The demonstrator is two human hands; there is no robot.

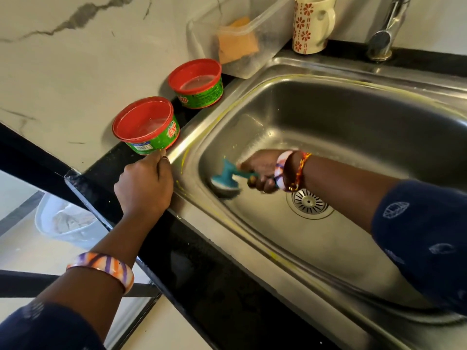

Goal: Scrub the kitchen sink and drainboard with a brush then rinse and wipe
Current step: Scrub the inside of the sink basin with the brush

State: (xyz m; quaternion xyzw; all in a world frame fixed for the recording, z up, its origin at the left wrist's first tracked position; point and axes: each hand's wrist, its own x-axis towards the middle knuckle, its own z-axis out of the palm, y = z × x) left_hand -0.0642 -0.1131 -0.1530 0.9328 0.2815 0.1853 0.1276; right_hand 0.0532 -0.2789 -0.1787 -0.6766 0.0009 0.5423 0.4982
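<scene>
The steel sink [358, 117] fills the right of the view, with yellowish streaks along its rim and a round drain [308, 202] in the floor. My right hand [262, 171] grips the handle of a teal brush [227, 179], whose blurred head presses where the basin's left wall meets the floor. On the black counter edge beside the sink's left rim rests my left hand [145, 184], its fingertips reaching the base of the nearer soap tub [147, 125]. It holds nothing that I can see.
A second red-rimmed green soap tub [197, 83] stands behind the first. A clear plastic box [242, 64] holding an orange sponge [237, 37], a floral mug [313, 24] and the chrome tap [386, 29] line the back. A plastic bin [65, 223] stands on the floor at the lower left.
</scene>
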